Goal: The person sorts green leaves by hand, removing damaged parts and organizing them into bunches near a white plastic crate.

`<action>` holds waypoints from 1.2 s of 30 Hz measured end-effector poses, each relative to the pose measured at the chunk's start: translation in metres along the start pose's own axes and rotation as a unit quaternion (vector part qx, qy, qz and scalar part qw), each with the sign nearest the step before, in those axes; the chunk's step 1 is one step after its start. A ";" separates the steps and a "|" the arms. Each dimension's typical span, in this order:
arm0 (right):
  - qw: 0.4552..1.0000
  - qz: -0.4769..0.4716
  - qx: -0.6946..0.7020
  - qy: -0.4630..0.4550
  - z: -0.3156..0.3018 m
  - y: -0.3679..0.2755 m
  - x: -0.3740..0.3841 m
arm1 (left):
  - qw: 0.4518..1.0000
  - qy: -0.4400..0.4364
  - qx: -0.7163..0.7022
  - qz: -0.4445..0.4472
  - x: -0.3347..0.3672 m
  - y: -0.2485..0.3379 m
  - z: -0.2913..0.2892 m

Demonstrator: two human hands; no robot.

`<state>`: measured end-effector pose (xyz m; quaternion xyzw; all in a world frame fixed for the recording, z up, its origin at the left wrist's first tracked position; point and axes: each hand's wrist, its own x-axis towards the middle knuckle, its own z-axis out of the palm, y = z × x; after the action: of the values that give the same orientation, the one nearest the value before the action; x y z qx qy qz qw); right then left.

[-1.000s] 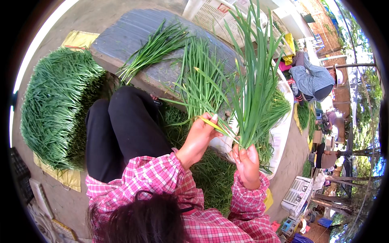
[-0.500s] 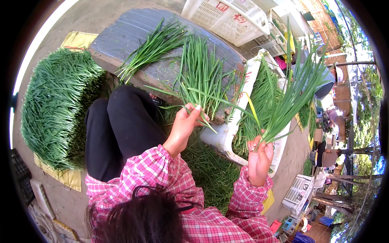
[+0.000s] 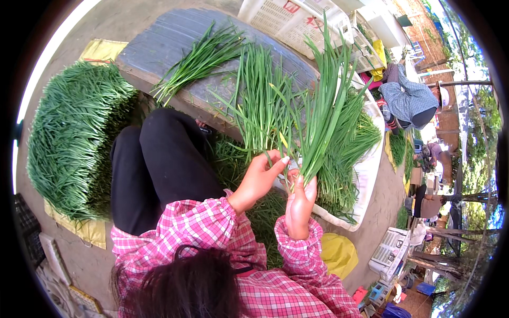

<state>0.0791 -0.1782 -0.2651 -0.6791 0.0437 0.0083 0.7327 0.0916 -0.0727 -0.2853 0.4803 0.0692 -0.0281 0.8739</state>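
Note:
A bunch of long green garlic chives (image 3: 322,130) stands upright in my right hand (image 3: 301,205), gripped near its stem ends with the leaves fanning upward. Close beside it, my left hand (image 3: 257,181) is closed, thumb and fingers pinching a few leaves at the bunch's lower left. A yellowed leaf (image 3: 283,139) shows just above those fingertips. Beyond the left hand, a loose pile of chives (image 3: 259,98) lies on a grey-blue ridged board (image 3: 159,45). A smaller bundle (image 3: 204,57) rests farther left on that board.
At my right, a white crate (image 3: 366,183) holds more chives. A large stacked heap of chives (image 3: 74,140) sits on yellow sheeting at the left. Cut leaves litter the ground below my hands. White crates (image 3: 291,24) stand behind the board; a co-worker (image 3: 408,98) bends over at far right.
My right hand has brought its chive bunch leftward from over the crate to beside my left hand. The left hand has shifted slightly right and now meets the bunch's lower part.

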 end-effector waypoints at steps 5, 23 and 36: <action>0.999 0.047 0.015 0.004 0.004 0.004 -0.007 | 0.996 -0.021 -0.056 -0.064 -0.001 0.004 0.001; 0.997 0.050 0.061 0.010 0.006 0.013 -0.008 | 0.948 0.070 0.276 0.145 -0.004 -0.017 0.001; 0.995 -0.062 0.069 0.042 -0.004 0.002 0.014 | 0.863 -0.022 0.499 0.082 -0.013 -0.021 -0.005</action>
<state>0.0924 -0.1827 -0.2686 -0.6278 0.0327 -0.0691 0.7746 0.0755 -0.0800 -0.3030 0.8552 -0.0126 0.0021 0.5182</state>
